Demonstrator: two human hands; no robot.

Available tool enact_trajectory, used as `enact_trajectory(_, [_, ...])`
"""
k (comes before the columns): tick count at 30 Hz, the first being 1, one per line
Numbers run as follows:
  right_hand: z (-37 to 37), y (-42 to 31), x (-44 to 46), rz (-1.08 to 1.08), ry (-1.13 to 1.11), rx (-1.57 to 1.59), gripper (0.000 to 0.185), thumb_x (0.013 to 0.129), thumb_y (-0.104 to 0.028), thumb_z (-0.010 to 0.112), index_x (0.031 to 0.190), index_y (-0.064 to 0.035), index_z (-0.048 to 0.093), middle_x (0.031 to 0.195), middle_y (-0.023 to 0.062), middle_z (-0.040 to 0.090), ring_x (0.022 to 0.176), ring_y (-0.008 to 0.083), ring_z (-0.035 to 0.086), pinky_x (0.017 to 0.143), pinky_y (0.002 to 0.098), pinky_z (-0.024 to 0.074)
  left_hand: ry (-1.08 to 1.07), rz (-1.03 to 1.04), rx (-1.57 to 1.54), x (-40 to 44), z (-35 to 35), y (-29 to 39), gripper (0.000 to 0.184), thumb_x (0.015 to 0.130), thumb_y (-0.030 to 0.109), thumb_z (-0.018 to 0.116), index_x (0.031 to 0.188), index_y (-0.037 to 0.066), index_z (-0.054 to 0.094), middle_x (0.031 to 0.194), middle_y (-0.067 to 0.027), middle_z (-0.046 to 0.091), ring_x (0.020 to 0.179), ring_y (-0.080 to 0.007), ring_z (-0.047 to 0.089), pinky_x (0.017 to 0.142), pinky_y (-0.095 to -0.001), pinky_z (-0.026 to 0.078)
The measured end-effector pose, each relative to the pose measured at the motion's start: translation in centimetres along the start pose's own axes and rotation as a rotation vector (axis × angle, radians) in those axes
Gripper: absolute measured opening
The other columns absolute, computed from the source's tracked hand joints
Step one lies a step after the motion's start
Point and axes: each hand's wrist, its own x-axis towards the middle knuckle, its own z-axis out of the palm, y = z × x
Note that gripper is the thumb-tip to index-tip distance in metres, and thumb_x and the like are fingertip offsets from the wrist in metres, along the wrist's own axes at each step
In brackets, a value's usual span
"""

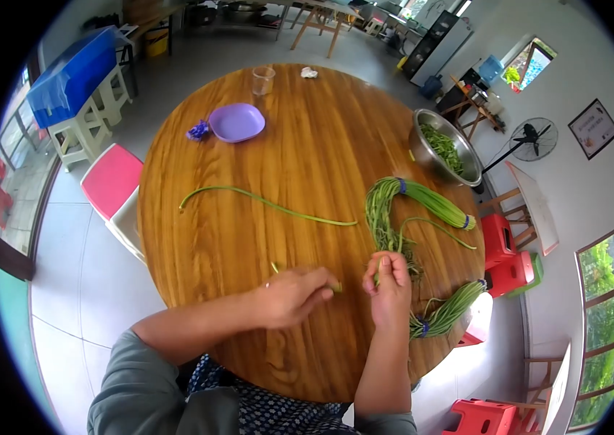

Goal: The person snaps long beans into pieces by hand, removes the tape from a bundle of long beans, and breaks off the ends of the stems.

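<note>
At lower centre of the frame, a bean [376, 280] is pinched narrowly by the right hand [392, 279], apparently being snapped; the left hand's [296, 299] grip cannot be told; steady pressure is called for

On the near side of the steel bowl [423, 154], a thick bundle of long green beans [434, 201] lies curved, bound with blue bands. A smaller banded bundle [449, 312] lies farther from the bowl. One loose, slender bean [267, 201] bows gently, well left of it.
</note>
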Motion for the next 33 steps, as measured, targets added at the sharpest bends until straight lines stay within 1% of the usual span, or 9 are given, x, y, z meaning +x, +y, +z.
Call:
enact_trajectory(2, [2.2, -1.2, -1.9, 0.218, -0.190, 0.009, 0.012, 0.105, -0.017, 0.047, 0.105, -0.0066, 0.053, 0.079, 0.0030, 0.052, 0.062, 0.0091, 0.044, 0.053, 0.0226, 0.0318, 0.049, -0.009, 0.142, -0.1, 0.1, -1.5, 0.012, 0.093, 0.008, 0.060, 0.103, 0.002, 0.055, 0.092, -0.0208, 0.064, 0.083, -0.0401, 0.065, 0.070, -0.0460, 0.052])
enact_trajectory(6, [2.3, 0.2, -2.0, 0.244, -0.463, -0.050, 0.010, 0.102, -0.014, 0.055, 0.102, -0.0045, 0.051, 0.076, 0.0025, 0.052, 0.063, 0.0091, 0.046, 0.057, 0.0226, 0.0365, -0.009, -0.123, 0.143, -0.7, 0.6, -1.6, 0.021, 0.094, 0.012, 0.060, 0.110, 0.001, 0.050, 0.087, -0.0241, 0.065, 0.078, -0.0432, 0.065, 0.066, -0.0494, 0.052])
enact_trajectory(14, [1.6, -1.2, -1.9, 0.299, -0.354, 0.018, 0.011, 0.101, -0.012, 0.057, 0.105, -0.0035, 0.051, 0.084, 0.0060, 0.056, 0.065, 0.0100, 0.047, 0.057, 0.0235, 0.0387, -0.035, -0.148, 0.219, -0.6, 0.3, -2.7, 0.027, 0.094, 0.013, 0.062, 0.114, 0.000, 0.049, 0.081, -0.0212, 0.067, 0.075, -0.0419, 0.067, 0.061, -0.0466, 0.053])
enact_trajectory(17, [1.6, 0.9, -2.0, 0.163, -0.480, -0.165, 0.015, 0.100, -0.013, 0.058, 0.109, -0.0031, 0.051, 0.087, 0.0063, 0.056, 0.066, 0.0094, 0.047, 0.059, 0.0232, 0.0403, -0.040, -0.069, 0.260, -1.0, 1.8, -4.1, 0.031, 0.093, 0.014, 0.064, 0.117, 0.000, 0.050, 0.088, -0.0232, 0.068, 0.081, -0.0411, 0.068, 0.064, -0.0452, 0.054])
enact_trajectory(20, [1.1, 0.4, -1.9, 0.231, -0.491, -0.182, 0.017, 0.100, -0.013, 0.059, 0.111, -0.0031, 0.052, 0.087, 0.0045, 0.056, 0.067, 0.0087, 0.048, 0.060, 0.0225, 0.0411, 0.040, 0.067, -0.152, -0.5, 1.5, -3.6, 0.033, 0.093, 0.016, 0.064, 0.121, 0.001, 0.051, 0.093, -0.0231, 0.068, 0.085, -0.0399, 0.068, 0.068, -0.0456, 0.054])
enact_trajectory(22, [0.0, -0.5, -1.3, 0.276, -0.379, -0.071, 0.016, 0.100, -0.012, 0.059, 0.111, -0.0035, 0.053, 0.088, 0.0028, 0.056, 0.070, 0.0087, 0.051, 0.062, 0.0217, 0.0423, -0.061, -0.150, 0.305, -0.2, -0.5, -2.6, 0.025, 0.094, 0.015, 0.062, 0.116, 0.003, 0.055, 0.093, -0.0207, 0.067, 0.085, -0.0396, 0.067, 0.070, -0.0463, 0.054])
enact_trajectory(26, [-0.6, -0.6, -1.0, 0.171, -0.501, -0.243, 0.016, 0.100, -0.015, 0.059, 0.111, -0.0046, 0.054, 0.081, -0.0001, 0.053, 0.067, 0.0087, 0.051, 0.062, 0.0231, 0.0436, -0.077, -0.004, 0.271, 0.2, -1.9, -2.7, 0.011, 0.086, 0.011, 0.066, 0.096, 0.005, 0.066, 0.091, -0.0168, 0.067, 0.086, -0.0370, 0.065, 0.074, -0.0448, 0.053])
enact_trajectory(30, [0.9, 0.4, -2.2, 0.194, -0.598, -0.604, 0.019, 0.094, -0.013, 0.065, 0.109, -0.0043, 0.057, 0.085, 0.0121, 0.067, 0.074, 0.0206, 0.065, 0.069, 0.0333, 0.0514, -0.176, 0.124, 0.353, -0.4, -1.8, -2.5, 0.018, 0.086, 0.014, 0.061, 0.101, 0.006, 0.065, 0.089, -0.0158, 0.067, 0.084, -0.0359, 0.066, 0.073, -0.0445, 0.053])
enact_trajectory(33, [2.5, -0.1, -3.5, -0.048, -0.522, -0.787, 0.020, 0.090, -0.010, 0.065, 0.108, -0.0039, 0.057, 0.093, 0.0207, 0.069, 0.087, 0.0368, 0.069, 0.072, 0.0428, 0.0524, -0.114, 0.105, 0.528, -1.2, -1.2, -1.8, 0.022, 0.084, 0.018, 0.060, 0.101, 0.004, 0.063, 0.085, -0.0134, 0.066, 0.080, -0.0337, 0.066, 0.069, -0.0435, 0.053])
